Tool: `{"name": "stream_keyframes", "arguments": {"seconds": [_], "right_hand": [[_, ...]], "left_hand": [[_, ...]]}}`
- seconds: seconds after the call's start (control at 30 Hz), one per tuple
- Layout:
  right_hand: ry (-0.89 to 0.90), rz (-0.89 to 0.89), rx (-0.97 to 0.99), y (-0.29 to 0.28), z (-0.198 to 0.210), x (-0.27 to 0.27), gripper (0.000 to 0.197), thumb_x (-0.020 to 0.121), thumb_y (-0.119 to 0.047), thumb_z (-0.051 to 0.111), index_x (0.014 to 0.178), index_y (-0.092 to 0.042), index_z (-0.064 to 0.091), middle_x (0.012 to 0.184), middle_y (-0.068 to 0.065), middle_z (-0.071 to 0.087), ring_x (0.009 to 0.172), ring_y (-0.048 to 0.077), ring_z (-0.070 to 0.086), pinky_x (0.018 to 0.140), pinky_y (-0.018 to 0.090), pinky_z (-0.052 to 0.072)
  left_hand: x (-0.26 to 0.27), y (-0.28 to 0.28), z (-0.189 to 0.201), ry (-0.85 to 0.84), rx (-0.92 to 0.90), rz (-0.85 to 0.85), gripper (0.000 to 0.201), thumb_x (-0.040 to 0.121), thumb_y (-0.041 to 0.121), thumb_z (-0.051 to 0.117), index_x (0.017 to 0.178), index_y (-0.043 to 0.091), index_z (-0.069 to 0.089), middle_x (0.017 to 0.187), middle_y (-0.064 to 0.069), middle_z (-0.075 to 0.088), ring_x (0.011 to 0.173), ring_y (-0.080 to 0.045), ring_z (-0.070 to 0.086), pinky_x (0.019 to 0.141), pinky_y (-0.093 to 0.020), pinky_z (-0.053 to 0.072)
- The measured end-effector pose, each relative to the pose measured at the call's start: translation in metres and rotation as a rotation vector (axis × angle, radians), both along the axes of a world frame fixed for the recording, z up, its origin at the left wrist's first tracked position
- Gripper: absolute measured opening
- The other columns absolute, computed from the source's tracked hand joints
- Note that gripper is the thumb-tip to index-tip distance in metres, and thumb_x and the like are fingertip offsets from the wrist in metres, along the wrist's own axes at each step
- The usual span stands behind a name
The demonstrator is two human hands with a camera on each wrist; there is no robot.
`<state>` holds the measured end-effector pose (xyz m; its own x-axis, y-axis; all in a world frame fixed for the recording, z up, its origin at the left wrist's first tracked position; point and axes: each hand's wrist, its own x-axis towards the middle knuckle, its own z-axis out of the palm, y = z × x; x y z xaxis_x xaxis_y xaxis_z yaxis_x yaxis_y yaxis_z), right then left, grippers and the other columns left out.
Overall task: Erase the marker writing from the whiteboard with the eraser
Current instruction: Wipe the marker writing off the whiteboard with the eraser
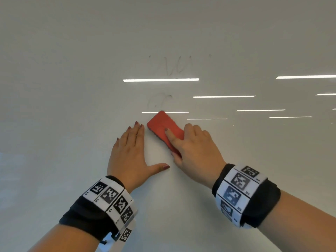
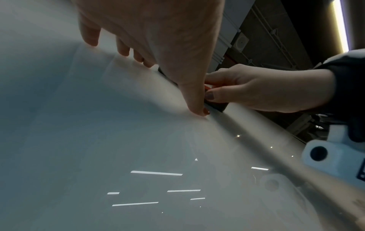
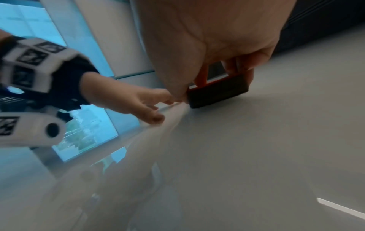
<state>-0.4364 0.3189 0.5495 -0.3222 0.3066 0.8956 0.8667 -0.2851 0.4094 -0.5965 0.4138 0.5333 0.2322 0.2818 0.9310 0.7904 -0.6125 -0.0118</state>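
A red eraser [image 1: 161, 126] with a dark felt pad [image 3: 217, 93] lies flat against the whiteboard [image 1: 72, 88]. My right hand [image 1: 192, 148] grips it, index finger along its back, thumb and fingers on its sides. Just above the eraser a faint curled marker smudge [image 1: 160, 100] remains, and higher up fainter strokes [image 1: 174, 68] show. My left hand [image 1: 131, 153] rests flat on the board beside the eraser, fingers straight, thumb spread toward the right hand. In the left wrist view the thumb [image 2: 197, 101] touches the board next to the eraser [image 2: 215, 104].
Ceiling lights reflect as bright bars [image 1: 161, 80] across the glossy board. The board stretches wide on all sides of the hands. Both wrists carry black bands with printed marker tags [image 1: 112, 200].
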Motion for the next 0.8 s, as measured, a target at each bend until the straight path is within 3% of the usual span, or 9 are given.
{"name": "stream_keyframes", "arguments": {"seconds": [0.1,0.23,0.33,0.47,0.63,0.8], "right_hand": [[-0.121,0.002,-0.067,-0.003,-0.013,0.004,0.053,0.082,-0.042,0.059,0.131,-0.022,0.055,0.085,0.010,0.050,0.072,0.026,0.047,0.060,0.033,0.030],[-0.182,-0.057,-0.087,-0.010,0.008,0.012,0.052,0.083,-0.044,0.054,0.133,-0.029,0.052,0.086,0.010,0.051,0.074,0.026,0.049,0.062,0.035,0.035],[-0.074,-0.105,-0.048,-0.015,0.036,0.011,0.053,0.087,-0.043,0.044,0.139,-0.030,0.044,0.094,0.014,0.052,0.080,0.030,0.049,0.068,0.038,0.038],[0.091,-0.185,0.009,-0.017,0.067,0.015,0.057,0.094,-0.047,0.035,0.148,-0.032,0.023,0.110,0.013,0.043,0.096,0.030,0.045,0.078,0.041,0.035],[0.313,-0.162,0.122,-0.008,0.074,0.015,0.060,0.095,-0.051,0.033,0.149,-0.028,0.018,0.111,0.012,0.042,0.098,0.028,0.045,0.076,0.038,0.034],[0.304,-0.115,0.105,0.004,0.059,-0.002,0.061,0.095,-0.050,0.034,0.149,-0.025,0.019,0.111,0.012,0.042,0.096,0.027,0.043,0.075,0.036,0.032]], "left_hand": [[0.000,0.000,0.000,-0.013,-0.001,-0.019,0.131,0.050,0.097,0.029,0.150,0.016,0.002,0.158,0.001,0.001,0.144,-0.017,0.007,0.117,-0.039,0.017],[-0.001,-0.002,0.000,-0.023,0.002,-0.031,0.128,0.052,0.093,0.035,0.150,0.016,0.004,0.158,0.001,0.003,0.144,-0.017,0.008,0.116,-0.039,0.017],[-0.002,-0.003,0.000,-0.026,-0.019,-0.012,0.128,0.054,0.092,0.036,0.150,0.016,-0.003,0.158,0.003,-0.004,0.144,-0.016,0.004,0.116,-0.037,0.014],[-0.003,-0.002,-0.001,-0.023,-0.021,-0.010,0.129,0.054,0.094,0.033,0.149,0.017,-0.008,0.157,0.004,-0.008,0.144,-0.015,0.000,0.117,-0.036,0.011],[-0.006,-0.002,0.000,-0.007,-0.026,-0.014,0.128,0.055,0.093,0.035,0.149,0.019,-0.010,0.157,0.005,-0.010,0.144,-0.015,0.000,0.116,-0.035,0.011],[-0.007,-0.001,0.001,0.006,-0.005,-0.009,0.128,0.054,0.092,0.036,0.149,0.019,-0.008,0.157,0.005,-0.008,0.144,-0.015,0.001,0.116,-0.035,0.013]]}}
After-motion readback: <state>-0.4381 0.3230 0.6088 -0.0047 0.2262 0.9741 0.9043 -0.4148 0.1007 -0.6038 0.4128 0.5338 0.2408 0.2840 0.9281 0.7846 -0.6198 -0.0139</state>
